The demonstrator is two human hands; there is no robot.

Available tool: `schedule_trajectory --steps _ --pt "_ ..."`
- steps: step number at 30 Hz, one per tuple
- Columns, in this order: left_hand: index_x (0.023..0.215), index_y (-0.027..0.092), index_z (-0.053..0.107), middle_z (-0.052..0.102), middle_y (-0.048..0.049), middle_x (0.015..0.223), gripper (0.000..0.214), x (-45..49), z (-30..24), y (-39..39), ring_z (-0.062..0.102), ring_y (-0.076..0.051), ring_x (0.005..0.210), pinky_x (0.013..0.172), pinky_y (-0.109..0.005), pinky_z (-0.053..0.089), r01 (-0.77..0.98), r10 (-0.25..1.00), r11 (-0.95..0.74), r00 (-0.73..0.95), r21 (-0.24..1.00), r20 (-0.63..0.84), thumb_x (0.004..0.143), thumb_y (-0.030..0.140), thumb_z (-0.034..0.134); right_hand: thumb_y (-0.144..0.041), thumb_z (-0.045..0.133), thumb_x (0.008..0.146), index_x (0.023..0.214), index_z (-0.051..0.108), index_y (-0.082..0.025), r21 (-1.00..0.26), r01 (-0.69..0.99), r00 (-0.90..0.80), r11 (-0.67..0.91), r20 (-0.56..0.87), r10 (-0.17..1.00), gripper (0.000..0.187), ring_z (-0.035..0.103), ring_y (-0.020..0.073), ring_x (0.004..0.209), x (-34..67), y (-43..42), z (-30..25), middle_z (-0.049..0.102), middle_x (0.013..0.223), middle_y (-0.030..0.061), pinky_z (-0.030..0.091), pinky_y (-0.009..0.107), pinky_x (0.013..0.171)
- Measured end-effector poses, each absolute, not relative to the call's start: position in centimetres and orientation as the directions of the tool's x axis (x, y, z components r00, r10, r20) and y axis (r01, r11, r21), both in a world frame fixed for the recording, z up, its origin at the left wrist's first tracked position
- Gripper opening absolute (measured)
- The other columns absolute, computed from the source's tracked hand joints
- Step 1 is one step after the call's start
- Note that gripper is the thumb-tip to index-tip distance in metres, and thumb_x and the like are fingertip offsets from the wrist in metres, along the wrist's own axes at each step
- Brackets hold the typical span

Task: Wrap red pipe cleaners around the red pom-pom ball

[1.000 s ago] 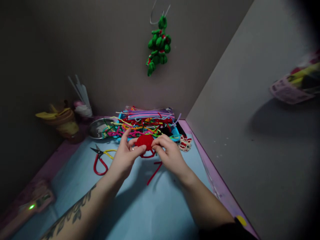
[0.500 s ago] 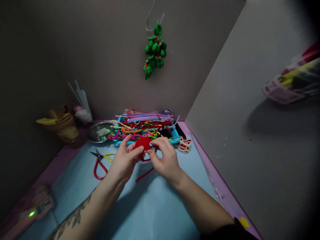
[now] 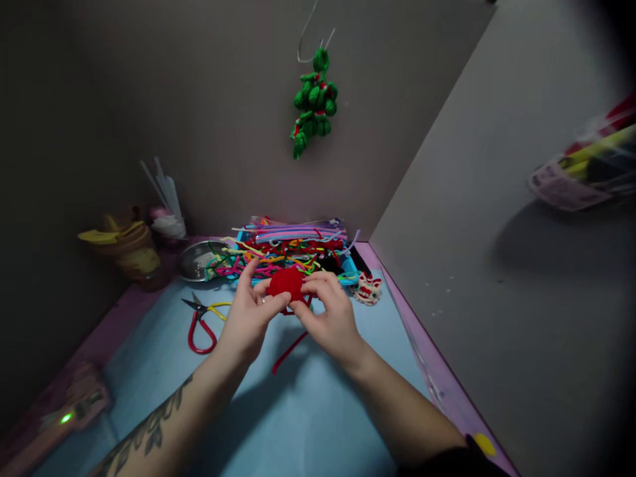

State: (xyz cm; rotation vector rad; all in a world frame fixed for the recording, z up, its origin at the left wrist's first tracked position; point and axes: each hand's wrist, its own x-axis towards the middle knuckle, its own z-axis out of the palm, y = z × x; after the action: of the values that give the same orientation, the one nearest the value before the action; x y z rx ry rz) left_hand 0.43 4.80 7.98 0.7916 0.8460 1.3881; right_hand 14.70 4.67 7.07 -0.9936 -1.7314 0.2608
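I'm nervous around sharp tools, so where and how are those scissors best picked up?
Probably by the red handle, coming from the near side: its wide loop lies toward the camera, while the open blades point away. The left hand partly hides the yellow handle.

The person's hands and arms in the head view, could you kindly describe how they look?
The left hand and right hand are ungloved; a small ring shows on the left. The left forearm carries a dark, leafy tattoo. The right forearm shows no marking, and a black sleeve covers that arm lower down.
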Motion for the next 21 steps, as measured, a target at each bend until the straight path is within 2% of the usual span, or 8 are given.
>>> schedule_trajectory --steps 4,10,14,17,21 --pt "0.140 0.025 0.030 0.065 -0.0008 0.092 0.100 0.4 8.3 4.9 0.065 -0.013 0.073 0.071 -0.027 0.049 -0.495 0.998 0.027 -0.041 0.869 -0.055 0.056 0.015 0.083 -0.020 0.063 0.082 0.095 0.059 -0.023 -0.590 0.471 -0.111 0.656 0.698 0.708 0.014 0.058 0.0206 0.099 15.0 4.8 7.1 0.059 0.100 0.0076 0.051 0.037 0.085" --pt "0.135 0.021 0.036 0.065 0.0004 0.084 0.093 0.3 8.9 5.0 0.060 -0.009 0.062 0.060 -0.020 0.045 -0.531 0.991 0.097 -0.024 0.842 -0.130 0.055 0.013 0.084 -0.018 0.060 0.083 0.098 0.061 -0.022 -0.619 0.466 -0.115 0.632 0.666 0.737 0.015 0.058 0.0208 0.102 15.7 4.9 7.5 0.056 0.106 0.0084 0.051 0.037 0.087" --pt "0.135 0.021 0.036 0.065 0.0016 0.080 0.094 0.3 8.9 5.0 0.061 -0.009 0.061 0.062 -0.021 0.047 -0.541 0.991 0.110 -0.006 0.833 -0.135 0.055 0.012 0.084 -0.012 0.049 0.089 0.094 0.064 -0.021 -0.609 0.488 -0.139 0.625 0.653 0.744 0.019 0.059 0.0178 0.092 16.3 5.0 7.9 0.057 0.096 0.0067 0.050 0.033 0.082" --pt "0.137 0.021 0.034 0.067 0.0005 0.084 0.098 0.3 8.9 4.9 0.062 -0.010 0.063 0.063 -0.021 0.048 -0.533 0.989 0.142 0.032 0.834 -0.147 0.054 0.011 0.084 -0.009 0.048 0.088 0.089 0.065 -0.020 -0.610 0.490 -0.177 0.622 0.629 0.757 0.020 0.058 0.0159 0.083 16.9 5.2 8.1 0.056 0.088 0.0048 0.049 0.030 0.075" --pt "0.137 0.022 0.035 0.069 -0.0004 0.087 0.098 0.4 8.6 5.0 0.064 -0.012 0.067 0.064 -0.022 0.048 -0.508 0.981 0.191 0.076 0.840 -0.177 0.054 0.011 0.084 -0.006 0.047 0.087 0.084 0.063 -0.018 -0.581 0.501 -0.247 0.641 0.614 0.750 0.020 0.056 0.0166 0.082 17.4 5.6 8.2 0.056 0.084 0.0046 0.047 0.030 0.074"
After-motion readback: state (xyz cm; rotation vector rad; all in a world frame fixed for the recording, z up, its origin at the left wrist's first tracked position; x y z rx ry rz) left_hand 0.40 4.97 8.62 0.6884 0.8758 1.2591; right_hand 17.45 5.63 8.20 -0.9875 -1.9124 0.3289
